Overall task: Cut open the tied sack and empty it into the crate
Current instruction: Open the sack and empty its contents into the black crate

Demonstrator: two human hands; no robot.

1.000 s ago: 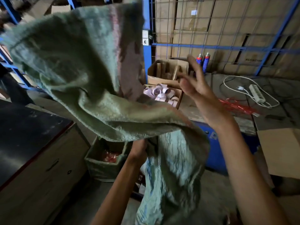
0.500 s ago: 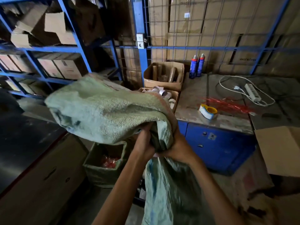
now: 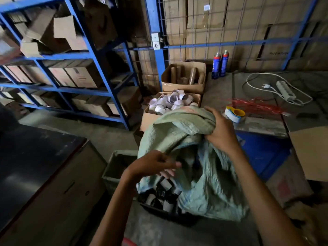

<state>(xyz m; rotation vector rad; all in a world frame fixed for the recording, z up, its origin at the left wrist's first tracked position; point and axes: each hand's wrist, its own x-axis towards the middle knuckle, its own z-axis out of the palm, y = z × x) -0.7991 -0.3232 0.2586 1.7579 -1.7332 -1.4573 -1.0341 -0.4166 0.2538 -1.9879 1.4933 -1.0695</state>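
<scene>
A limp green woven sack (image 3: pixel 209 178) hangs bunched in front of me, draped over a dark crate (image 3: pixel 159 210) on the floor. Several small dark and white rolls (image 3: pixel 165 194) lie in the crate under the sack's edge. My right hand (image 3: pixel 220 128) grips the gathered top of the sack near the workbench edge. My left hand (image 3: pixel 156 164) is lower, at the sack's left fold with its fingers bent and blurred; whether it holds the cloth is unclear.
A green-lined box (image 3: pixel 117 167) stands left of the crate. Behind are a carton of white rolls (image 3: pixel 170 103), a carton of tubes (image 3: pixel 184 77), blue shelving (image 3: pixel 71 86). The workbench (image 3: pixel 262 125) carries a tape dispenser (image 3: pixel 234 114), spray cans (image 3: pixel 220 64), power strip (image 3: pixel 285 90). A dark cabinet (image 3: pixel 35 174) is left.
The sack has come down from high in front of me and is now folded low over the crate. My right hand moved up to the sack's top; my left hand dropped to its left fold.
</scene>
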